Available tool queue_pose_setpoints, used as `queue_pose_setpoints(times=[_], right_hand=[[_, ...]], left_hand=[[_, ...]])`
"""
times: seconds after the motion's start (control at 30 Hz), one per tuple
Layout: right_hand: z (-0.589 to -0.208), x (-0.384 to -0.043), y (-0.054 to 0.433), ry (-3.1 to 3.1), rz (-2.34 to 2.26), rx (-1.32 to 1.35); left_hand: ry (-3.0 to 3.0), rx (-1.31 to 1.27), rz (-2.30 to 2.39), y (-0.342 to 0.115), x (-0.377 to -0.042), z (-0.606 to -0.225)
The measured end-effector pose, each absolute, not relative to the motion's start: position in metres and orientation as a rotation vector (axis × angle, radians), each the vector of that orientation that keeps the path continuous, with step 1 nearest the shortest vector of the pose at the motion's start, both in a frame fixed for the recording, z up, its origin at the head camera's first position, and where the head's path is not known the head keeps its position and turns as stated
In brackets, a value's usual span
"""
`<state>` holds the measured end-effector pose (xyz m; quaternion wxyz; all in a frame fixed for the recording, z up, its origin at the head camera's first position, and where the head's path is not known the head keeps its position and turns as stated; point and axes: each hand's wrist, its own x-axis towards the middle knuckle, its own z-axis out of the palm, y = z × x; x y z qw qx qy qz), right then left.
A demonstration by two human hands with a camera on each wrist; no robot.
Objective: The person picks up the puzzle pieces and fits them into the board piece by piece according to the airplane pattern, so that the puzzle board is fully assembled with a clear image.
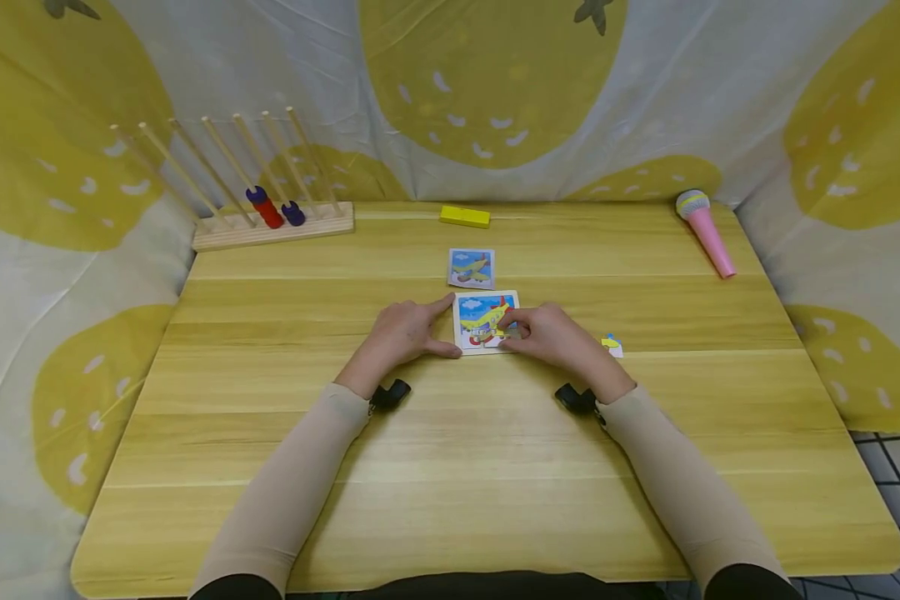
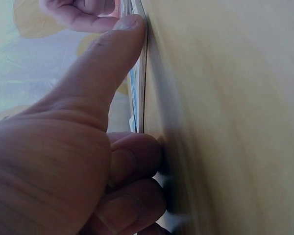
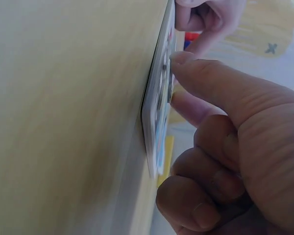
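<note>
A square picture puzzle [image 1: 474, 310] with a yellow airplane on blue sky in a white frame lies on the table. My left hand [image 1: 407, 332] is at its left side, with straight thumb and forefinger spread and touching near the two left corners. In the left wrist view, the thumb [image 2: 103, 63] lies along the board's edge, the lower fingers curled. Over the puzzle's right part, my right hand [image 1: 551, 333] pinches a puzzle piece [image 3: 170, 81] between thumb and forefinger; its picture is mostly hidden. Behind the puzzle lies a matching airplane picture card [image 1: 471, 267].
A loose puzzle piece [image 1: 612, 345] lies beside the right wrist. Yellow blocks [image 1: 465, 217] sit at the back. A wooden peg rack [image 1: 277, 234] with red and dark blue rings stands back left. A pink toy microphone [image 1: 708, 237] lies back right, near the curtain.
</note>
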<state>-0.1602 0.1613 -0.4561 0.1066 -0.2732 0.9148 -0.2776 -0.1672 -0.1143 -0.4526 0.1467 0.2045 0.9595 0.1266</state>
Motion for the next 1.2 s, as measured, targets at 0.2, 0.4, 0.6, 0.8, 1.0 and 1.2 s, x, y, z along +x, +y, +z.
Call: queue_pose_setpoints(times=[0.2,0.4,0.6,0.8,1.0,1.2], right_hand=[[-0.460,-0.164,0.157,2.684,-0.797,-0.818],[-0.460,-0.165,0.157,2.664,-0.815,-0.784],[-0.460,-0.164,0.153,2.657,-0.874,-0.774],[-0.461,-0.164,0.146,2.674,-0.861,-0.780],[-0.463,-0.163,0.143,2.689,-0.806,-0.790],[-0.463,-0.163,0.145,2.682,-0.855,-0.765]], left_hand=[[2.749,0.579,0.356,-0.113,-0.168,-0.452],[2.750,0.575,0.354,-0.113,-0.168,-0.452],[2.758,0.584,0.355,-0.113,-0.169,-0.453],[2.759,0.597,0.356,-0.113,-0.168,-0.453],[2.765,0.610,0.360,-0.113,-0.168,-0.453],[2.757,0.592,0.358,-0.113,-0.168,-0.452]])
